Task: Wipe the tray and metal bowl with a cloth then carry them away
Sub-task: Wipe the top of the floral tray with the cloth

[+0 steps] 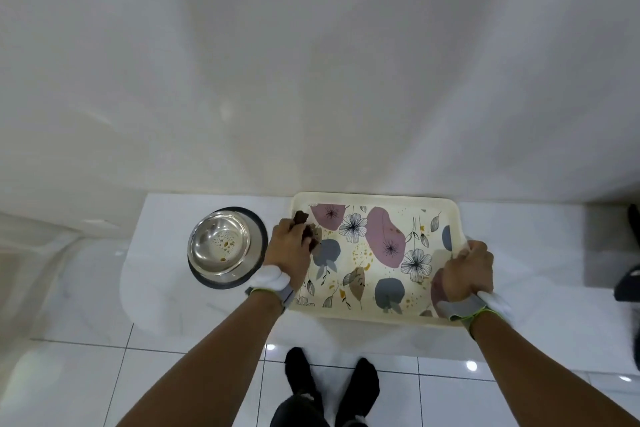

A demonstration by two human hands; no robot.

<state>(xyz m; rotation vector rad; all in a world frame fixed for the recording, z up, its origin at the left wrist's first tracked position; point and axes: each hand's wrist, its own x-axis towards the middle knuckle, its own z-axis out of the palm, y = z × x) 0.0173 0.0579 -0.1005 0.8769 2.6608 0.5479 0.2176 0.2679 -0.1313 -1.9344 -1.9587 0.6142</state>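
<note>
Wiping is underway: the left hand (288, 246) clutches a brown cloth (309, 231) on the tray's (374, 198) left end while the right hand (468, 270) grips its right rim. Left of the tray, the metal bowl (221, 246) looks unwiped; carrying remains.

Metal bowl (220, 243) just left of tray (377, 199)

Looks like home interior: glossy white tiled floor (194, 388), plain white wall (311, 62), low white marble ledge (162, 253), pet-style metal bowl (221, 246), floral serving tray (374, 199).
</note>
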